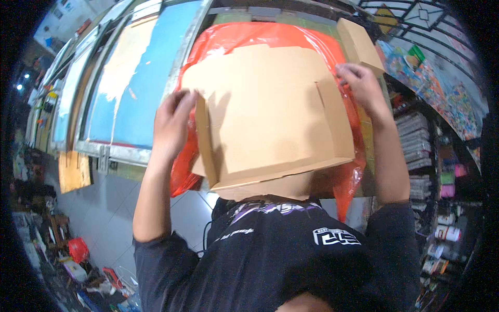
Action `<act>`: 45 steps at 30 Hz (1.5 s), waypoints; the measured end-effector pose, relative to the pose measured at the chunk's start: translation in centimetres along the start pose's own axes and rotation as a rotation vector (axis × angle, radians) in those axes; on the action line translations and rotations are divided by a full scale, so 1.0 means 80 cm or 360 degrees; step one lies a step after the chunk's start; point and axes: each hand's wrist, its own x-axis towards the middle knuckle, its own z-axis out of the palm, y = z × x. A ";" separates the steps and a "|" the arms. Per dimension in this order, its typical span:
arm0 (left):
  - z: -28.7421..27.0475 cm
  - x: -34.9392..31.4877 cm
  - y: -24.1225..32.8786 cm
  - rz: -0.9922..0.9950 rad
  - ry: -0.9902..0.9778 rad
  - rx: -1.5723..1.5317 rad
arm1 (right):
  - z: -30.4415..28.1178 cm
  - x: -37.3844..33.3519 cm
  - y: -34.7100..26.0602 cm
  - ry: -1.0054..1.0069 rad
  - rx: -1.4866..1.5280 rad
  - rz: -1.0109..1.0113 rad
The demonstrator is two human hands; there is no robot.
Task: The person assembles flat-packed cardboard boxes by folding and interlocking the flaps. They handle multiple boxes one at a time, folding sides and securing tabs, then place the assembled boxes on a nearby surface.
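Note:
A brown cardboard box point(265, 109), partly folded, lies in front of me with its side flaps raised and its near wall standing up. Under it spreads a shiny red plastic sheet point(234, 34). At the top of the raised left flap, my left hand point(172, 118) has its fingers closed on the cardboard edge. My right hand point(361, 86) is beside the far right part of the box, over the red plastic. Its fingers are curled together, and what they may hold is hidden. The raised right flap point(335, 122) stands below that hand.
To the left are metal-framed panels point(130, 88) with blue and pale surfaces. Another piece of folded cardboard point(358, 44) stands at the far right. Stacked packs point(414, 140) and small bottles point(448, 232) fill the right side. A tiled floor point(119, 208) shows at lower left, beside clutter.

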 end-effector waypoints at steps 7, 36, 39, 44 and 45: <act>0.002 -0.025 -0.023 -0.0015 -0.0476 0.0094 | 0.014 -0.060 -0.012 -0.0561 0.0226 -0.0132; 0.008 0.072 -0.012 0.0131 -0.0377 0.0637 | -0.009 -0.081 -0.014 -0.1246 0.0041 -0.0606; 0.011 0.085 -0.015 -0.0076 -0.0577 0.0758 | -0.014 -0.073 -0.010 -0.1192 0.0098 -0.0624; 0.019 0.081 -0.025 0.0593 -0.0201 0.1062 | -0.019 -0.022 0.026 -0.0072 -0.0318 -0.0273; 0.018 0.085 -0.023 0.0450 -0.0305 0.1040 | -0.018 -0.012 0.032 0.0087 -0.0608 -0.0349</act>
